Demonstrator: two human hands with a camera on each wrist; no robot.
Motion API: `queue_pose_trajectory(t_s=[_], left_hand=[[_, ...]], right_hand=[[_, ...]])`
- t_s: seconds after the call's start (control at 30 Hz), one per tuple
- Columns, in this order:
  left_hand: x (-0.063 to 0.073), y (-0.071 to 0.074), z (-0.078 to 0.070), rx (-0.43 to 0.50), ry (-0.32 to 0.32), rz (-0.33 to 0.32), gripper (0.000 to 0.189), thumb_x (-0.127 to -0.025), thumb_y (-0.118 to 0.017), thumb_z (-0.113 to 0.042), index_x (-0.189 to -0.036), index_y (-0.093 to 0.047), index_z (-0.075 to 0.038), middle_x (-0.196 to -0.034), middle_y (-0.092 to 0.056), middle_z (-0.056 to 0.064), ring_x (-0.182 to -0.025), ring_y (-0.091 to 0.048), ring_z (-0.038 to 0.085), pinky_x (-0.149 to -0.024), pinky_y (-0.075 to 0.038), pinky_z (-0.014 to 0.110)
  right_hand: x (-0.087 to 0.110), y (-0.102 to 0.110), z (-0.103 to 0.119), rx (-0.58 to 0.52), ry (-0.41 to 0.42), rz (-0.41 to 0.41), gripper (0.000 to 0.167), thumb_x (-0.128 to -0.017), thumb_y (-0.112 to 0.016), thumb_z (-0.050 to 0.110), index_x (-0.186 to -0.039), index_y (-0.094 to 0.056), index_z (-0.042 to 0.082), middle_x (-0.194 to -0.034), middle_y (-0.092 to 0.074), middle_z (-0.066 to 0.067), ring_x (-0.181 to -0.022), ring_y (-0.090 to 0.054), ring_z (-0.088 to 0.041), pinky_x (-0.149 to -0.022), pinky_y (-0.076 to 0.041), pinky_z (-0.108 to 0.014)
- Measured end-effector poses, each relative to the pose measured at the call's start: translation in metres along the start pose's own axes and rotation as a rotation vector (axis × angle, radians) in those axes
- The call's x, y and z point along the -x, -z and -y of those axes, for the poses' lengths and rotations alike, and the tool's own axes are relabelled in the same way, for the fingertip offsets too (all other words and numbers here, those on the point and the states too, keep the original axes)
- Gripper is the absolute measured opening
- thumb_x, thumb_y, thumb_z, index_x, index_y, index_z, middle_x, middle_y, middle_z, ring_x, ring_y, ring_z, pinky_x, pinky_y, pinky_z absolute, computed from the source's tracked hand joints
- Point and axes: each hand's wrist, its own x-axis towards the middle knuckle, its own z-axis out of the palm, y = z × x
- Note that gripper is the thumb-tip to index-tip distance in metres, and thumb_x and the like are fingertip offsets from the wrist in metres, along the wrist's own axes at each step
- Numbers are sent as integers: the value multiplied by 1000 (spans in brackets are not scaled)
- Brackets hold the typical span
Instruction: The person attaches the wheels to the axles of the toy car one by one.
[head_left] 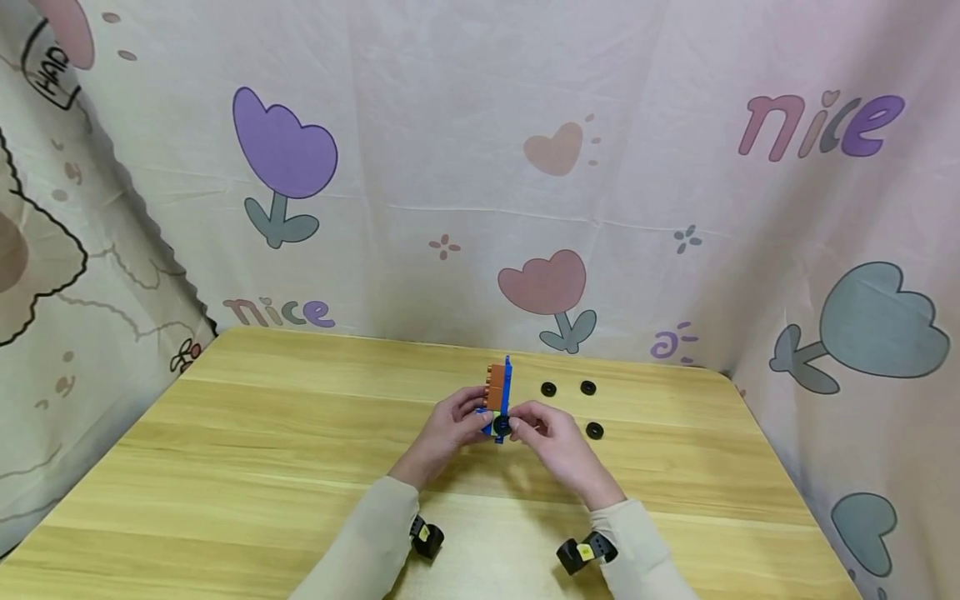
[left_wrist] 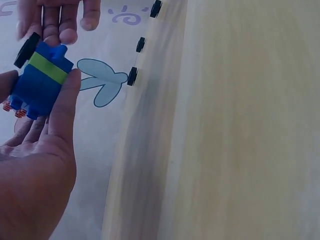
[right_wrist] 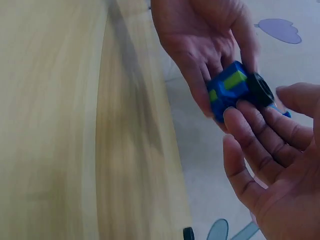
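Observation:
My left hand (head_left: 447, 427) grips a building-block vehicle (left_wrist: 42, 80) between thumb and fingers, above the table. The vehicle is a blue body with a lime-green band, with orange bricks (head_left: 495, 387) and a long blue piece (head_left: 507, 385) standing up in the head view. One black wheel (right_wrist: 261, 90) sits on its side facing my right hand. My right hand (head_left: 556, 442) is beside that wheel. In the right wrist view its fingertips (right_wrist: 235, 117) lie against or just under the body, and the thumb stands a little apart from the wheel.
Three loose black wheels (head_left: 548, 389) lie on the wooden table (head_left: 262, 467), right of the hands and toward the back. A printed curtain (head_left: 420, 125) hangs behind the table and along its sides. Each wrist carries a small black camera (head_left: 427, 540).

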Motion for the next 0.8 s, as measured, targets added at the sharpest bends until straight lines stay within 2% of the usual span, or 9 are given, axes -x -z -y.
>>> queue_pose_trajectory(t_s=[0.1, 0.23, 0.37, 0.57, 0.67, 0.8], left_hand=[[1, 1, 1, -8, 4, -9, 50, -97, -61, -6, -141, -40, 6, -132, -53, 23, -113, -59, 30, -89, -53, 42], [2, 1, 2, -18, 25, -30, 48, -94, -63, -4, -138, -43, 5, -128, -55, 21, -109, -60, 28, -86, -54, 42], [3, 1, 2, -28, 39, -31, 47, -94, -63, -4, -135, -43, 6, -127, -55, 21, -107, -60, 27, -85, -54, 41], [3, 3, 2, -57, 46, -33, 49, -95, -63, -6, -138, -41, 5, -132, -52, 22, -111, -58, 28, -86, -54, 39], [3, 5, 3, -72, 54, -43, 50, -95, -63, -6, -138, -41, 5, -132, -53, 21, -112, -58, 28, -86, -53, 37], [3, 6, 5, -74, 72, -48, 49, -95, -63, -5, -138, -41, 5, -131, -53, 21, -111, -58, 27, -87, -52, 34]], right_hand=[[2, 9, -2, 89, -10, -22, 22, -101, -58, 24, -114, -68, 9, -97, -68, -1, -90, -64, -20, -79, -51, -36], [5, 25, -6, 238, -23, -67, 18, -99, -60, 17, -112, -68, 7, -98, -66, 0, -89, -60, -12, -81, -50, -36], [8, 45, -16, 351, -34, -102, 16, -95, -65, 12, -109, -68, 4, -98, -62, 0, -92, -58, -16, -80, -51, -37], [12, 76, -37, 472, -89, -126, 29, -90, -70, 15, -116, -64, 2, -119, -54, -13, -110, -52, -32, -91, -47, -50], [13, 88, -47, 519, -132, -103, 33, -90, -70, 17, -118, -63, 1, -122, -52, -17, -113, -49, -36, -95, -42, -55], [14, 95, -57, 550, -171, -38, 36, -88, -72, 14, -118, -62, -3, -115, -55, -18, -108, -53, -37, -95, -42, -55]])
